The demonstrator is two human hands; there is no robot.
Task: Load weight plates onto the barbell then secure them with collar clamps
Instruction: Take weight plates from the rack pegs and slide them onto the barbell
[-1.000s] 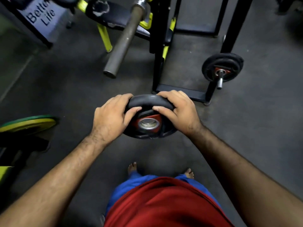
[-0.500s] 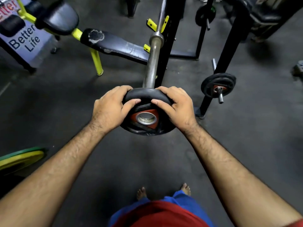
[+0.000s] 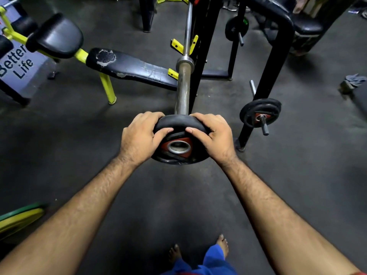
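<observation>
A small black weight plate point(image 3: 179, 158) with a red hub and a steel-ringed centre hole sits between both my hands at mid-frame. My left hand point(image 3: 139, 138) grips its left rim and my right hand point(image 3: 215, 135) grips its right rim. The barbell point(image 3: 182, 90) rests on yellow rack hooks and its bare steel sleeve points toward me. The sleeve's end is hidden right behind the plate's top edge. I cannot tell whether the sleeve has entered the hole. No collar clamps are in view.
A black rack upright point(image 3: 200, 56) stands just right of the sleeve. Another black plate point(image 3: 260, 113) hangs on a storage peg at right, one more point(image 3: 236, 28) farther back. A worn black bench point(image 3: 131, 67) with yellow legs lies at left. A yellow-green plate point(image 3: 17, 219) is at lower left.
Both hands carried the plate forward and up to the end of the barbell sleeve. The view tilted up, showing more of the bar and rack.
</observation>
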